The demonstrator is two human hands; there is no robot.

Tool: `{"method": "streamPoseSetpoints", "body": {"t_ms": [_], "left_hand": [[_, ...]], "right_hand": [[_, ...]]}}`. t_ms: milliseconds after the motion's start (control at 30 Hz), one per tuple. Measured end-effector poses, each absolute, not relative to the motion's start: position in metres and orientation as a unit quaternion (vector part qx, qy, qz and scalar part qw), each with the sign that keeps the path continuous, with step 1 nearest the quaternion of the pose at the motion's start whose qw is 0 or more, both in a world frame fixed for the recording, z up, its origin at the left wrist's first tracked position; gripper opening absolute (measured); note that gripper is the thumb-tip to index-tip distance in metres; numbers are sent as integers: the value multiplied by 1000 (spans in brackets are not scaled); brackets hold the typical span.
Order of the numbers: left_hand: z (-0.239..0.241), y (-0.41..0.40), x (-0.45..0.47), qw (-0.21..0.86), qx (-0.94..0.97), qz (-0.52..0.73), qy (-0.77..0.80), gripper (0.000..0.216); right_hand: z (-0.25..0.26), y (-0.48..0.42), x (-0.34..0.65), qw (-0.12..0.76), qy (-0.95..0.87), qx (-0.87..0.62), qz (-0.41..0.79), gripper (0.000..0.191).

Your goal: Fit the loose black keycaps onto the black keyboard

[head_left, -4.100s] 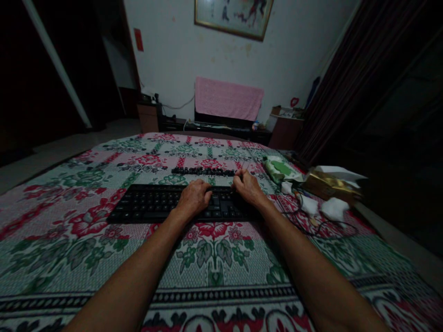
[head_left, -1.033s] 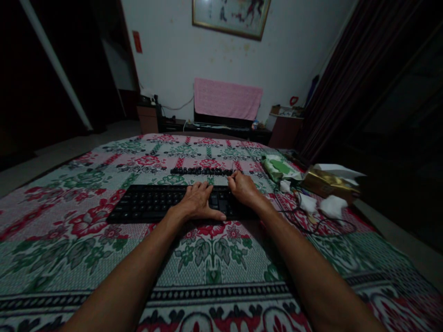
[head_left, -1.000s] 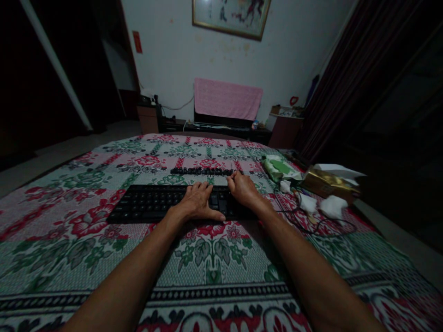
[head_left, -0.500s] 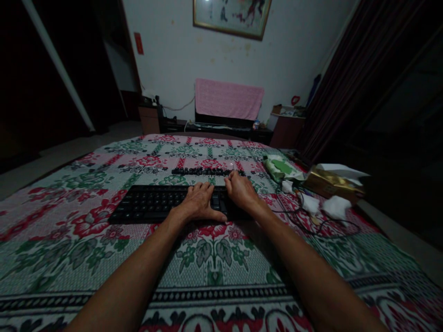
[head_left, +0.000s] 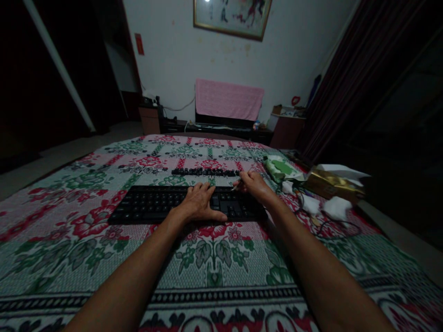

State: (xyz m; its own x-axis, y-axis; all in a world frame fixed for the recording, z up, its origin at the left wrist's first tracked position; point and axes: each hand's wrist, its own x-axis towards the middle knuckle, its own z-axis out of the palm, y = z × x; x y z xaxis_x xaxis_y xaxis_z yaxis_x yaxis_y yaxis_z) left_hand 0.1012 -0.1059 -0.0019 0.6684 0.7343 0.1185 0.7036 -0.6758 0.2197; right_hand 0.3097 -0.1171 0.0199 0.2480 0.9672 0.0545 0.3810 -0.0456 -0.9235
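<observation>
A black keyboard [head_left: 152, 203] lies flat on the patterned cloth, and bare dark areas show among its keys on the right side. My left hand [head_left: 199, 205] rests on its middle with fingers spread and thumb stretched to the right. Over the upper right of the keyboard, my right hand [head_left: 254, 186] is closed in a pinch around a small thin tool [head_left: 236, 187], whose narrow tip points down toward the keys. Its exact kind is too small to make out. Behind the keyboard runs a row of loose black keycaps [head_left: 204, 172].
To the right are a green-and-white wipes pack [head_left: 282, 168], a gold tissue box [head_left: 332, 184], crumpled white tissues [head_left: 337, 207] and a black cable [head_left: 339, 229]. A flowered cloth [head_left: 86, 258] covers the table. Beyond it, a pink towel [head_left: 228, 99] hangs over a dark screen.
My right hand has shifted right and slightly toward me, away from the keyboard's middle. The thin tool in it now shows, along with more of the right-hand keys. My left hand stays put.
</observation>
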Motion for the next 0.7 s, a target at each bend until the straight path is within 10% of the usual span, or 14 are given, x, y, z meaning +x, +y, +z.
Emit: {"method": "streamPoseSetpoints", "body": {"t_ms": [700], "left_hand": [[-10, -105, 119, 82, 873, 291, 382, 26]], "right_hand": [[25, -127, 267, 517, -464, -555, 457, 34]]}}
